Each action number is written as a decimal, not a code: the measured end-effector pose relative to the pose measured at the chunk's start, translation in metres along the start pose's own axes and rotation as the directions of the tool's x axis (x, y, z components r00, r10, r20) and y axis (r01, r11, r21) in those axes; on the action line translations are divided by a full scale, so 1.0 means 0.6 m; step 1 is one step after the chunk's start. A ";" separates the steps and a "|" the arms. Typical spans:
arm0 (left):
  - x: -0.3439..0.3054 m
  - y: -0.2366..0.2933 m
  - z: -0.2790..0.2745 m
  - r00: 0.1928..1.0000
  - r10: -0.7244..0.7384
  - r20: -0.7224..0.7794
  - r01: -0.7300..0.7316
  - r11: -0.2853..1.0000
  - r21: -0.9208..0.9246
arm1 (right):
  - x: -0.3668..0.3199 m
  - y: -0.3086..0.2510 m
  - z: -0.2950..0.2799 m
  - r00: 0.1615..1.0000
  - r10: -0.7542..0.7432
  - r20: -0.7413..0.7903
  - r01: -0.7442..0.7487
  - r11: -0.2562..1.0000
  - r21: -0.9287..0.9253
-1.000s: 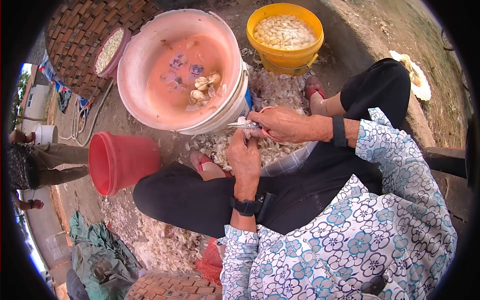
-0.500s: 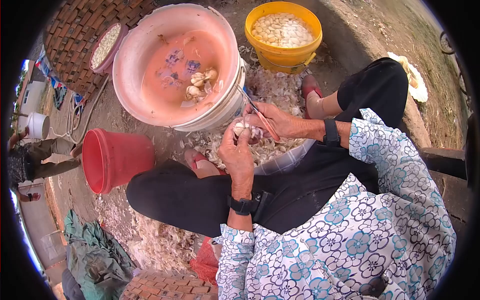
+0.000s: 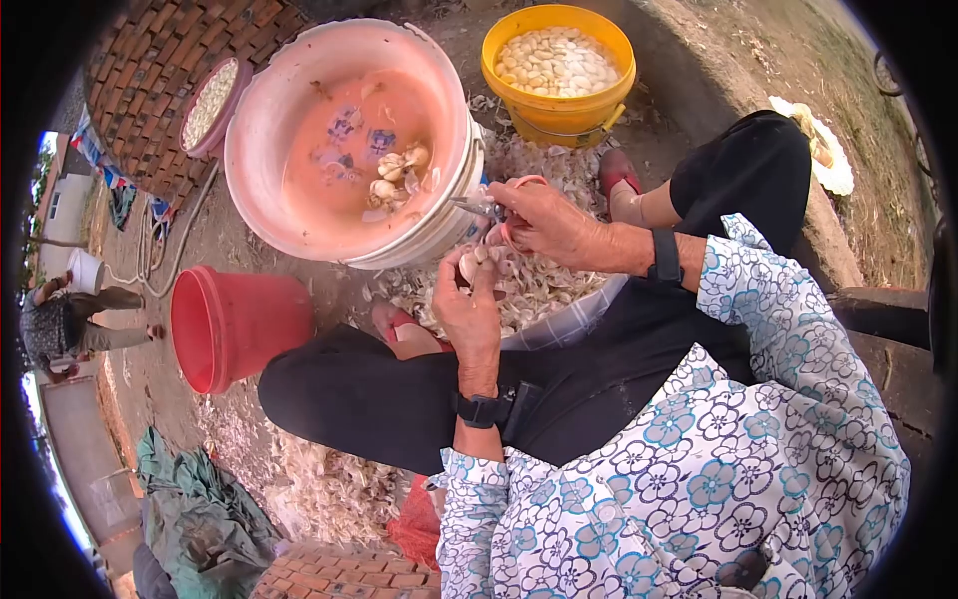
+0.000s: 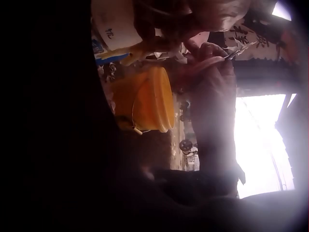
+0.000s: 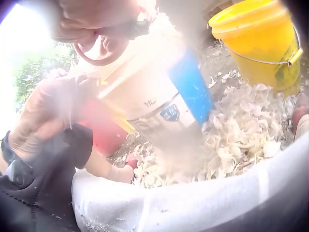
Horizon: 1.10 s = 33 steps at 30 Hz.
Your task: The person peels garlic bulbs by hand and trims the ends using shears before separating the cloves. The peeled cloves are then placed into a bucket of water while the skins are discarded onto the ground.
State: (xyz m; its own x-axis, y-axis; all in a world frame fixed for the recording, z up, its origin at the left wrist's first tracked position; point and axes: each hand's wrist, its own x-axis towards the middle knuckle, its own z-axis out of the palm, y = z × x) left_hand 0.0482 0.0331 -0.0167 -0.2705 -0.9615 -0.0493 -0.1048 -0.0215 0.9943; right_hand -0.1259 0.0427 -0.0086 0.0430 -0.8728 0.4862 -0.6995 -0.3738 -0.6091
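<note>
In the head view my left hand pinches a pale garlic bulb between thumb and fingers, low in front of the wide basin. My right hand grips scissors with pinkish-red handles. Their metal blades point left, just above the bulb and apart from it. In the left wrist view the blade tips stick out past the right hand. A handle loop hangs below the right fingers in the right wrist view. Several garlic bulbs lie in the pink-stained basin.
Peeled cloves fill a yellow bucket at the back. A red bucket lies to the left, near a bowl of cloves. Garlic skins litter the ground. Behind, a person is beside a white bucket.
The scissors were at the garlic, then swung upward while the left fingers handled the bulb. Now they point left again, and the hands are a little apart. The person at left has bent over.
</note>
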 end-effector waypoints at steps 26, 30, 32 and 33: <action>0.013 -0.020 0.000 0.984 0.175 0.018 -0.171 0.928 0.332 | -0.003 0.024 0.005 0.669 0.182 0.721 -0.718 -0.096 0.690; 0.013 0.005 0.004 0.992 -0.122 0.026 0.124 0.981 -0.150 | 0.006 0.029 -0.010 0.687 0.132 0.714 -0.692 -0.177 0.699; 0.012 -0.007 -0.002 0.986 -0.145 0.079 0.160 0.957 -0.243 | 0.037 -0.001 -0.064 0.769 0.234 0.595 -0.630 0.113 0.768; 0.009 -0.007 0.001 0.982 -0.167 0.084 0.186 0.927 -0.326 | 0.058 -0.006 -0.094 0.799 0.290 0.526 -0.594 0.257 0.762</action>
State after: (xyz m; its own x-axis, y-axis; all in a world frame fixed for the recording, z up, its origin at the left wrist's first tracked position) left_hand 0.0464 0.0284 -0.0211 -0.3282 -0.9180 -0.2226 0.1645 -0.2876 0.9435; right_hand -0.1622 0.0311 0.0458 0.2068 -0.9713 -0.1175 0.3386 0.1837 -0.9228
